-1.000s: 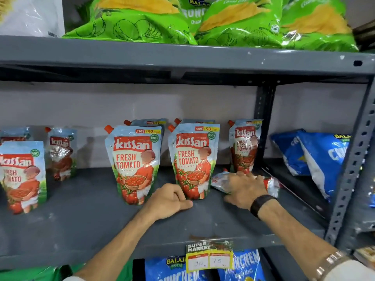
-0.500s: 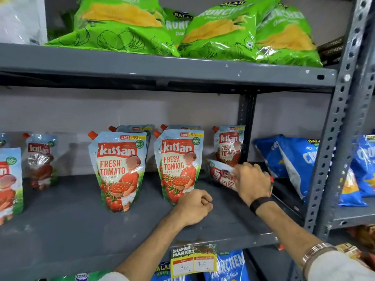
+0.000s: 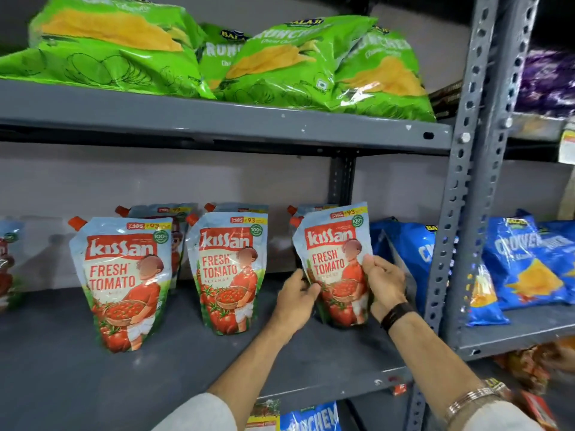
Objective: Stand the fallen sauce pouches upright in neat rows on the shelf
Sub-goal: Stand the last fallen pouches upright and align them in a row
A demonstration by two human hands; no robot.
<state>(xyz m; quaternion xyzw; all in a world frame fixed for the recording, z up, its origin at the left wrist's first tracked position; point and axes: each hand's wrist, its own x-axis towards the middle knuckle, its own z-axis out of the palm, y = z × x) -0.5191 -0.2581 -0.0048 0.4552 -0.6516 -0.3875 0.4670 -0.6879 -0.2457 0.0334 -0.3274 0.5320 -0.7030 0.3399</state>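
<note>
Both hands grip one red-and-pale-blue Kissan tomato ketchup pouch [image 3: 334, 265], upright at right end of the front row on the grey metal shelf [image 3: 155, 368]. Right hand [image 3: 384, 283]: fingers curled round its right edge. Left hand [image 3: 295, 301]: thumb & fingers pinch its lower left edge. Two matching upright pouches [image 3: 124, 281] stand to its left, more behind.

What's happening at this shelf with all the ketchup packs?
A person is tidying Kissan tomato ketchup pouches on a grey metal shelf. Both hands hold one pouch upright at the right end of the front row: the left hand at its lower left edge, the right hand gripping its right side. Two more pouches stand beside it, with others behind. Green chip bags lie on the shelf above.
</note>
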